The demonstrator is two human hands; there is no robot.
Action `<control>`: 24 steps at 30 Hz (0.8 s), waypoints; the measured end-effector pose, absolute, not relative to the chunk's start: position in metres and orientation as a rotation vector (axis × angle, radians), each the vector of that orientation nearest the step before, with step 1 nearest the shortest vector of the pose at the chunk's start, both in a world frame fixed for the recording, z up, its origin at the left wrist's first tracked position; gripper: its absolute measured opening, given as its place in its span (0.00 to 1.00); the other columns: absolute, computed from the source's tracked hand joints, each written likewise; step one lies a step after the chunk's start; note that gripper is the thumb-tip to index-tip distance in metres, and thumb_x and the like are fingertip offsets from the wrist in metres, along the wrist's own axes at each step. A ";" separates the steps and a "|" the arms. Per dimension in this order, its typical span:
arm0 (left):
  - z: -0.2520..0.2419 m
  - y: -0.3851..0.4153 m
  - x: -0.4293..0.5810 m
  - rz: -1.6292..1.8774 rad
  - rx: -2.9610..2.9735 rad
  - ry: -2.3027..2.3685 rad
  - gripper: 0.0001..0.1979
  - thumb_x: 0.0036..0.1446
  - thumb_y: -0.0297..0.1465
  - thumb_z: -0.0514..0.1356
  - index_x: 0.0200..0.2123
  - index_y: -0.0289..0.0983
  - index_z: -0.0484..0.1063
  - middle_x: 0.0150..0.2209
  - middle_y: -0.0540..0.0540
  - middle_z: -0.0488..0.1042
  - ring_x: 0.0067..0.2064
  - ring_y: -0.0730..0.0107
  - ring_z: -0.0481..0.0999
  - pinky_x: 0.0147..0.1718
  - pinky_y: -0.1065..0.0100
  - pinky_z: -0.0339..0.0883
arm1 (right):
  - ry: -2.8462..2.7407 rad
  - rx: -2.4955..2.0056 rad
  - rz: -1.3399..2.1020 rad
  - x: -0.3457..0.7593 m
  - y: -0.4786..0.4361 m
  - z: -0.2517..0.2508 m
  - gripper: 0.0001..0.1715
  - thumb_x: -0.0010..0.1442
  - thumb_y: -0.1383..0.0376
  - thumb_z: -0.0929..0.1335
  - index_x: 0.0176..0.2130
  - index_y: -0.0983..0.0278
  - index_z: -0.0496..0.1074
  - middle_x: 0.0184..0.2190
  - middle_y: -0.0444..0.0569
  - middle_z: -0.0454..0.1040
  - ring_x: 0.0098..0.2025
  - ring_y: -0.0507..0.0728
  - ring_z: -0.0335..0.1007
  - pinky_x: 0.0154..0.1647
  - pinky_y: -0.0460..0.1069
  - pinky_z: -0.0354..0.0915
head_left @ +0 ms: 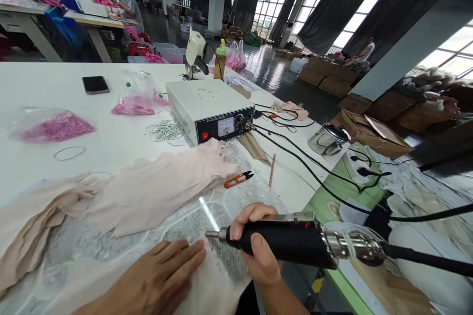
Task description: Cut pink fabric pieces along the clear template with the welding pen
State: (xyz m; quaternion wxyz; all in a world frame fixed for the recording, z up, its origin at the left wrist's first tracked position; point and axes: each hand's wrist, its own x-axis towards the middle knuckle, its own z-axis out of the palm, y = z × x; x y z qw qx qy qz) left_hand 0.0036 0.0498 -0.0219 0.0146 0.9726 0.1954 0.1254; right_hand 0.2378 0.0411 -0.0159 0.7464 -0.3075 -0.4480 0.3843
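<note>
My right hand (pixel 258 246) is wrapped round a black handheld tool (pixel 291 242) with a metal tip pointing left and a thick black cable running off to the right. My left hand (pixel 158 278) lies flat with fingers stretched out on a piece of pale pink fabric (pixel 207 285) at the table's near edge, its fingertips just left of the tool tip. More pale pink fabric pieces (pixel 148 192) are heaped across a scarred grey work mat (pixel 185 221). Orange thread snips (pixel 238 178) lie beyond the tool.
A white control box (pixel 207 108) with a meter stands mid-table, cables trailing right. Bags of pink rings (pixel 55 127), loose white rings (pixel 164 130), a phone (pixel 95 84), a metal pot (pixel 328 139) and a bottle (pixel 220 61) are around. A person sits at a sewing machine far left.
</note>
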 end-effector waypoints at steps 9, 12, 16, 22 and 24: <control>-0.009 0.055 0.006 0.263 3.125 0.500 0.32 0.68 0.46 0.58 0.69 0.37 0.59 0.67 0.45 0.64 0.57 0.57 0.77 0.50 0.62 0.76 | -0.971 -0.664 0.846 0.236 0.045 -0.010 0.10 0.64 0.56 0.69 0.41 0.57 0.67 0.34 0.42 0.68 0.24 0.50 0.70 0.27 0.48 0.68; -0.006 0.055 0.009 0.294 3.149 0.497 0.30 0.68 0.46 0.58 0.67 0.38 0.63 0.66 0.45 0.65 0.56 0.57 0.78 0.49 0.61 0.76 | -0.969 -0.664 0.852 0.236 0.045 -0.010 0.09 0.64 0.56 0.69 0.41 0.57 0.67 0.34 0.42 0.68 0.25 0.50 0.70 0.27 0.48 0.68; -0.006 0.055 0.009 0.282 3.120 0.507 0.30 0.67 0.46 0.60 0.66 0.41 0.64 0.67 0.46 0.64 0.55 0.58 0.78 0.50 0.62 0.75 | -0.972 -0.671 0.842 0.236 0.045 -0.011 0.10 0.64 0.56 0.68 0.41 0.57 0.67 0.34 0.42 0.68 0.25 0.50 0.70 0.27 0.49 0.68; -0.008 0.054 0.009 0.251 3.149 0.499 0.31 0.65 0.46 0.62 0.66 0.41 0.64 0.67 0.45 0.65 0.54 0.57 0.78 0.49 0.62 0.73 | -0.951 -0.657 0.848 0.235 0.045 -0.011 0.09 0.64 0.56 0.69 0.41 0.57 0.68 0.35 0.42 0.69 0.25 0.50 0.70 0.27 0.48 0.68; -0.010 0.053 0.009 0.262 3.159 0.487 0.30 0.65 0.46 0.62 0.66 0.41 0.65 0.66 0.45 0.67 0.54 0.57 0.78 0.49 0.62 0.73 | -0.950 -0.655 0.853 0.235 0.045 -0.011 0.09 0.64 0.56 0.69 0.41 0.56 0.68 0.35 0.42 0.69 0.25 0.50 0.70 0.28 0.48 0.68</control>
